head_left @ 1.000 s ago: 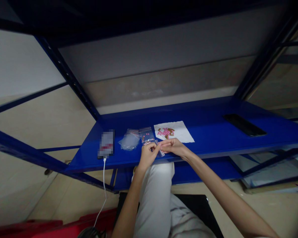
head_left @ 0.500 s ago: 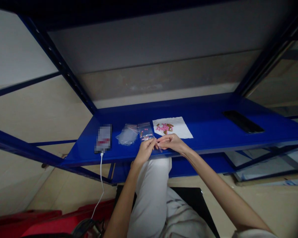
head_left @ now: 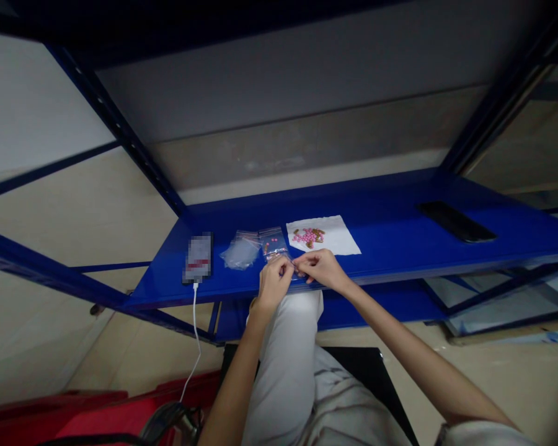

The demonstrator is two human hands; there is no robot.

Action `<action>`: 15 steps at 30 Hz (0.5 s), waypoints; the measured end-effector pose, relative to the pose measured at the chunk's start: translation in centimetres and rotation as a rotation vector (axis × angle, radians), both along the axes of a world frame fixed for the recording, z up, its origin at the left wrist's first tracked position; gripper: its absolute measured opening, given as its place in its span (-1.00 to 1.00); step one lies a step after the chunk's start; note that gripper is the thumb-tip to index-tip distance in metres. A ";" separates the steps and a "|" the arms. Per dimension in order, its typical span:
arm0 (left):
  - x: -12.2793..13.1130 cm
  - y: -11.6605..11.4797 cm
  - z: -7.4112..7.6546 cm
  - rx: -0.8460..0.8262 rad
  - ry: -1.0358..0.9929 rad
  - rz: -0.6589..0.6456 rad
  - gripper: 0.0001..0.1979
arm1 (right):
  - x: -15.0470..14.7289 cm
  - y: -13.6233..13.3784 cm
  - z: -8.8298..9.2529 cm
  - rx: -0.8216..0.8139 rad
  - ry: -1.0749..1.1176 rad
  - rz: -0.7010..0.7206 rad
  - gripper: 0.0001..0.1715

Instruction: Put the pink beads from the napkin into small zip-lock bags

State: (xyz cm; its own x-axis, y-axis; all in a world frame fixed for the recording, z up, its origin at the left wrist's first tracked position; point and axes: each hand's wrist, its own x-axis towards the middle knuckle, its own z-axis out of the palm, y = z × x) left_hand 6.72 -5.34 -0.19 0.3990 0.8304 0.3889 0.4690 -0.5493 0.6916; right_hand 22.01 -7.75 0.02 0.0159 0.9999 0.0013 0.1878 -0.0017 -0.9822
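My left hand and my right hand meet at the front edge of the blue shelf, fingers pinched together on a small clear zip bag that my fingers mostly hide. Just beyond them lie filled zip bags with a few pink and brown pills inside. A white sheet of paper behind my right hand carries a heap of pink tablets and brown capsules. To the left is a loose pile of clear zip bags.
A phone-like device with a white cable lies at the shelf's left end. A black phone rests on the right part of the blue shelf. Blue uprights frame both sides.
My left hand has turned, its fingers now curled over more from above at the bag. My right hand stays pinched beside it. The view has shifted slightly.
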 end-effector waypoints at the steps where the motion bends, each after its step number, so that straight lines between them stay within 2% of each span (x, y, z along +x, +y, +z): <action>1: -0.1 -0.2 0.2 0.016 0.026 0.029 -0.77 | 0.2 -0.1 0.2 0.025 -0.039 -0.023 -0.77; 4: -0.4 -0.9 1.1 0.037 0.085 0.086 -0.77 | 0.8 -0.4 1.2 0.163 -0.182 -0.081 -0.82; 7: -0.1 -1.4 2.3 0.056 0.105 0.099 -0.75 | 0.8 -0.9 2.4 0.301 -0.272 -0.044 -0.82; 9: 0.3 -1.7 3.1 0.102 0.101 0.099 -0.73 | 0.5 -1.3 3.1 0.339 -0.316 0.004 -0.78; 12: 0.8 -2.1 4.0 0.206 0.119 0.136 -0.69 | 0.1 -1.8 3.9 0.388 -0.429 0.057 -0.84; 15: 0.8 -2.5 4.4 0.278 0.166 0.217 -0.67 | 0.2 -2.1 4.4 0.428 -0.532 0.063 -0.72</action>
State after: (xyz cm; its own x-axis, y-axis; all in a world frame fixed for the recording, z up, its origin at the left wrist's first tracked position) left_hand 7.55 -7.82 4.23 0.3021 0.7746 0.5557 0.6881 -0.5806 0.4353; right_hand 22.22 -9.89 4.44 -0.1549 0.9084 0.3884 0.6320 0.3933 -0.6677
